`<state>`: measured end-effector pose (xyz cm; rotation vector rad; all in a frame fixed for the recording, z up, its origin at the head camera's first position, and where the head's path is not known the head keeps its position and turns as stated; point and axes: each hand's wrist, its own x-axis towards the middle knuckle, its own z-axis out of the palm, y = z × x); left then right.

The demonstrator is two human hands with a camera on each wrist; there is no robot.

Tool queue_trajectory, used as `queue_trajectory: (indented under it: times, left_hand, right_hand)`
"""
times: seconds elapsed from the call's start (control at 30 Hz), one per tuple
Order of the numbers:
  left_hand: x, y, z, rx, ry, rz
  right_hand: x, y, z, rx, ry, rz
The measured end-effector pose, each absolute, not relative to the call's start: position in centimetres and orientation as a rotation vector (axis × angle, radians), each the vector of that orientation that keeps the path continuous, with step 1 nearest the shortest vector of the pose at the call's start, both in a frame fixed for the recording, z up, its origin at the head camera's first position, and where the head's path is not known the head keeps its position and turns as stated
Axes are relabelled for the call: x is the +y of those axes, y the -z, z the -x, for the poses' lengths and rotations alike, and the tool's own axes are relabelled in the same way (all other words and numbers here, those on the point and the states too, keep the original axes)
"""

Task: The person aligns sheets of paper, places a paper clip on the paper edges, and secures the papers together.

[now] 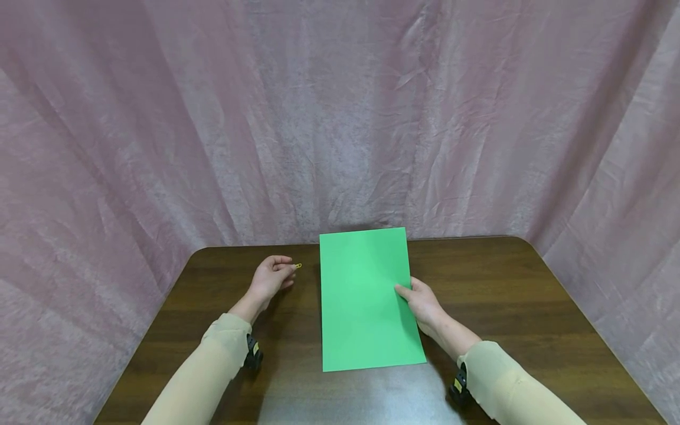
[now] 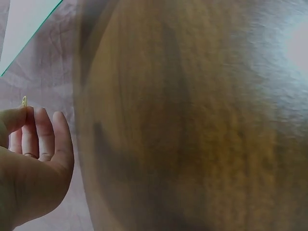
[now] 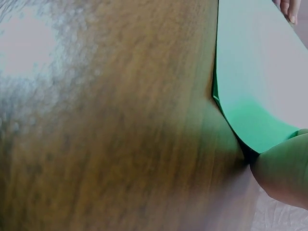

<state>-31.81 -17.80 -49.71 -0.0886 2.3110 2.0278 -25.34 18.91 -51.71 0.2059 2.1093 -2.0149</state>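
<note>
My left hand (image 1: 272,280) pinches a small yellow paper clip (image 1: 298,265) between thumb and index finger, the other fingers loosely bent. In the left wrist view the paper clip (image 2: 24,101) sticks up from the fingertips. A plain bright green paper (image 1: 363,301) stands lengthwise in front of me, to the right of the clip. My right hand (image 1: 425,304) grips it by its right edge, thumb on the upper face and the other fingers hidden underneath. Seen from the right wrist, the paper (image 3: 255,62) bends near the thumb (image 3: 284,168).
Beneath both hands is a dark brown wooden table (image 1: 494,283) with rounded far corners. A pink velvety curtain (image 1: 340,118) hangs right behind its far edge and along both sides. Light glares off the tabletop near the front.
</note>
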Motion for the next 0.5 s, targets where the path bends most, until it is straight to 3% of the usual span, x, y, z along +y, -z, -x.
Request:
queue_trajectory:
  times: [0.5]
  left_hand:
    - [-17.5, 47.1, 33.1, 2.32, -1.948, 0.054]
  right_hand:
    - [19.1, 51.8, 25.4, 2.075, 2.051, -0.178]
